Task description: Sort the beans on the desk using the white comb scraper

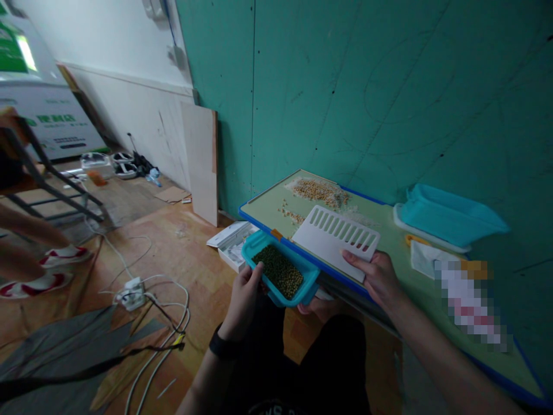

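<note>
My left hand (247, 291) grips the near left side of a teal plastic container (310, 278), held just below the table's front edge. Inside it lie green beans (272, 260) and, toward the right end, yellowish beans (290, 283). My right hand (380, 276) is closed on the right end of a white slotted plastic board (324, 242), thumb on top. The board lies at the table's front edge, its row of slots facing the wall. Behind it, on the table (393, 230), are a pile of yellow beans mixed with white grains (317, 191) and a few scattered beans (291, 215).
At the table's right stand a teal bin (453, 213) on a white lid and a white packet (425, 259). An open white box (233, 245) sits on the floor. Cables and a power strip (132, 294) lie at left, near another person's legs (34, 248) and a chair (47, 173).
</note>
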{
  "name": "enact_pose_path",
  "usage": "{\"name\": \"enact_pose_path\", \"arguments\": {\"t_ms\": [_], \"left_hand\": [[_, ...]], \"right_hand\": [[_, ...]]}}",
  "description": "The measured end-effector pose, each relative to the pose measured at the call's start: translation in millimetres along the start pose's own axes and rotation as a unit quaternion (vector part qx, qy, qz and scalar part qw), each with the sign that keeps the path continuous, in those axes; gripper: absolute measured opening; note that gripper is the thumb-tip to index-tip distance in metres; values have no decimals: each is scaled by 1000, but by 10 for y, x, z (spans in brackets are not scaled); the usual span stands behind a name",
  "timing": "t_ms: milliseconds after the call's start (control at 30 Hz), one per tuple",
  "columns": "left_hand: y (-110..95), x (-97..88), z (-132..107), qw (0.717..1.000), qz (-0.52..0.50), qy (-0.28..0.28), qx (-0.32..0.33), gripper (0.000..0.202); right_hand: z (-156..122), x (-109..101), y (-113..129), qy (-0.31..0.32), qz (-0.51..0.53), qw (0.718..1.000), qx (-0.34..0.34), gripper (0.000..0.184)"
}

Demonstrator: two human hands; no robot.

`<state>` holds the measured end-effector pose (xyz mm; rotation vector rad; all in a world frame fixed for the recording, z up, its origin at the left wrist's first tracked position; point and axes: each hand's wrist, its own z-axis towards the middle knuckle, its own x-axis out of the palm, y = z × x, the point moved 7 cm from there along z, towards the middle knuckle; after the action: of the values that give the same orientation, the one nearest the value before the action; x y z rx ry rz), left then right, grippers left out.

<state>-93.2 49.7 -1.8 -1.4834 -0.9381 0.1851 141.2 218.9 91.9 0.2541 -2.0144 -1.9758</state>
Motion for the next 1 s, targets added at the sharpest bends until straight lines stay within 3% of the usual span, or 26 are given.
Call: {"name": "enact_pose_path", "arguments": {"t_ms": [500,1000], "left_hand": [[26,-12,53,1000,-22,3,-8,46],[-64,-13,78,1000,-9,14,8,45]], "right_hand": [[68,28,2,-23,-8,999,-33,49],[94,212,37,8,-39,999,-19,45]]}}
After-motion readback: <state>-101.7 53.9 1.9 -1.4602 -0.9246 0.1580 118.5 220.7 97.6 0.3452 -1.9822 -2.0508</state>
